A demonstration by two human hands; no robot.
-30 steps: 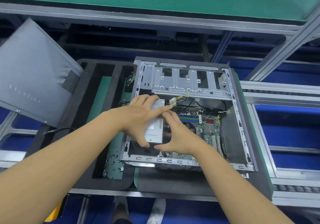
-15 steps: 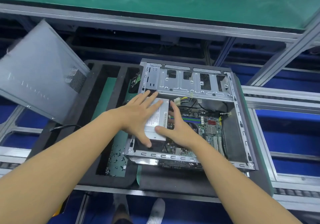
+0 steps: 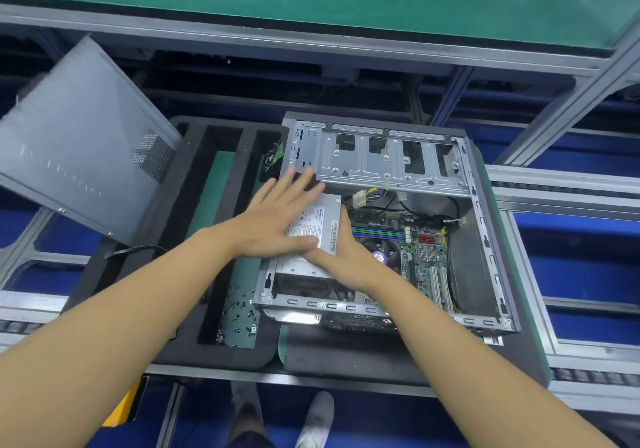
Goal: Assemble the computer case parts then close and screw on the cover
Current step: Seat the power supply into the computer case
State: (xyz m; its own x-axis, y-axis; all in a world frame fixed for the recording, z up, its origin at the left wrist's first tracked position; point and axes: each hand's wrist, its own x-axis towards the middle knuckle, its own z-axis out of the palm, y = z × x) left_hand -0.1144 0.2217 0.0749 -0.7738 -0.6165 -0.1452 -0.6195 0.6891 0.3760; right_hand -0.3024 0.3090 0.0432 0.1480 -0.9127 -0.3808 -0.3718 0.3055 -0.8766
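An open grey computer case [image 3: 485, 239] lies on its side on a black foam tray [image 3: 194, 274]. Inside it, a silver power supply [image 3: 320, 220] sits at the left, beside the green motherboard [image 3: 422, 257]. My left hand [image 3: 277, 219] lies flat on top of the power supply with fingers straight and spread. My right hand [image 3: 341, 257] presses against the supply's right side and near corner, fingers mostly straight. The grey side cover [image 3: 79, 142] leans at the far left, off the case.
Several small black screws [image 3: 239, 312] lie in a green-floored slot of the foam tray, left of the case. A metal drive cage [image 3: 381, 160] spans the case's far end. Loose cables with a white connector [image 3: 360, 200] hang beneath it. Aluminium conveyor rails [image 3: 568, 184] run on the right.
The power supply has gone further back and down into the case's left side. My left hand slid forward and flattened on top; my right hand moved along its right edge.
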